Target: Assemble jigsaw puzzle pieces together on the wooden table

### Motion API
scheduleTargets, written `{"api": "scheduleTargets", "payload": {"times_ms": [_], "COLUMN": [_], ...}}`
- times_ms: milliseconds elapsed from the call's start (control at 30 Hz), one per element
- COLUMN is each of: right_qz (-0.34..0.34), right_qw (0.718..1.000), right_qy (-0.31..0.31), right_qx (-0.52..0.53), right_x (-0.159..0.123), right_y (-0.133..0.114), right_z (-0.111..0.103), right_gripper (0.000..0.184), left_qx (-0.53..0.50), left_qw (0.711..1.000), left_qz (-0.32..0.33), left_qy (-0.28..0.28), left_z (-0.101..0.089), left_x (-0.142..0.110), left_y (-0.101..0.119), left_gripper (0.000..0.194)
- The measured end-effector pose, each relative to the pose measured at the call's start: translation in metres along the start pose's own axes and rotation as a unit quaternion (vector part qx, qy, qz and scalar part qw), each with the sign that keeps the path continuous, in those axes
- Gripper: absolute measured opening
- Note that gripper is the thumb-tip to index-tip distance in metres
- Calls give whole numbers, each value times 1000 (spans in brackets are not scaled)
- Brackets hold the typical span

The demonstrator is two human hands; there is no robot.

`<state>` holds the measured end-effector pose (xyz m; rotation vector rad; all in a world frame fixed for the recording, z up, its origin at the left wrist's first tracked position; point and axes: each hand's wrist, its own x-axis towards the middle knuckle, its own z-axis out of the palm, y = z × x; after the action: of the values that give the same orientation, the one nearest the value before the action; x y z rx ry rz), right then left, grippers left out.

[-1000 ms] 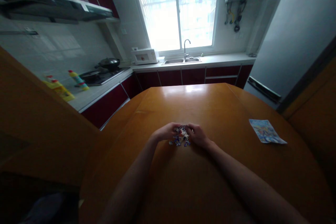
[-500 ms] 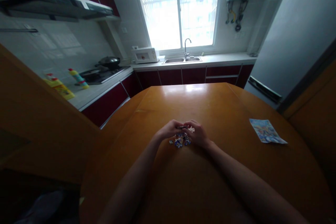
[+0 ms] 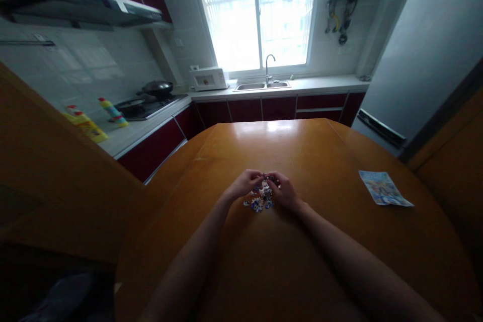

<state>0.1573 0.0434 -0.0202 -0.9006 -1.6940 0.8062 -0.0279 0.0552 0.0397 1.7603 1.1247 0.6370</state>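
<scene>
A small heap of jigsaw puzzle pieces [image 3: 258, 205], blue, white and dark, lies on the wooden table [image 3: 211, 241]. Just beyond it, my left hand [image 3: 243, 184] is closed, thumb and fingertips pinched on puzzle pieces. My right hand [image 3: 286, 192] comes in from the other side with bent fingers, also closed on pieces at the same spot. The fingertips of both hands almost meet over the far end of the heap. Fingers partly cover the held pieces, which are too small to tell apart.
A creased, colourful printed sheet [image 3: 384, 189] lies on the table to the right. Beyond the table's far edge are a counter with a sink [image 3: 249, 87], a microwave [image 3: 209, 79] and a stove with a wok [image 3: 157, 88]. A fridge [image 3: 422, 50] stands at right.
My fingertips have shifted slightly away from me, and the fingers have changed position around the pieces. More pale pieces now show between my hands. The heap and the sheet stay put.
</scene>
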Motion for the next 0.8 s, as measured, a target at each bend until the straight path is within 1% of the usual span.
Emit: {"api": "scheduleTargets", "payload": {"times_ms": [67, 167, 233, 300, 433, 500, 633, 733, 800], "right_qz": [-3, 2, 1, -4, -22, -23, -4, -23, -27], "right_qw": [1000, 999, 999, 999, 999, 999, 999, 999, 999], "right_qy": [-9, -10, -13, -17, -4, 1, 23, 27, 27], "right_qx": [-7, -31, -42, -41, -38, -35, -28, -26, -9], "right_x": [0, -1, -2, -2, -2, -2, 0, 1, 1], "right_y": [-1, -3, -4, -4, -3, -2, -1, -1, 1], "right_z": [0, -2, -2, -2, -1, -1, -5, -7, -7], "right_gripper": [17, 18, 22, 20, 16, 15, 14, 16, 19], "left_qx": [10, 14, 16, 12, -6, -12, 10, 34, 38], "left_qw": [1000, 1000, 1000, 1000, 1000, 1000, 1000, 999, 999], "left_qz": [-2, -3, -1, 5, 15, 10, -18, -13, -13], "left_qy": [8, -11, -21, -22, -23, -25, -1, 15, 14], "left_z": [1, 0, -1, -3, -5, -6, -10, -15, -18], "left_x": [1, 2, 1, 0, -2, -2, -2, -3, -3], "left_y": [-1, -2, -3, -3, -2, -2, -1, 0, -1], "left_gripper": [40, 41, 39, 35, 37, 36, 29, 18, 18]}}
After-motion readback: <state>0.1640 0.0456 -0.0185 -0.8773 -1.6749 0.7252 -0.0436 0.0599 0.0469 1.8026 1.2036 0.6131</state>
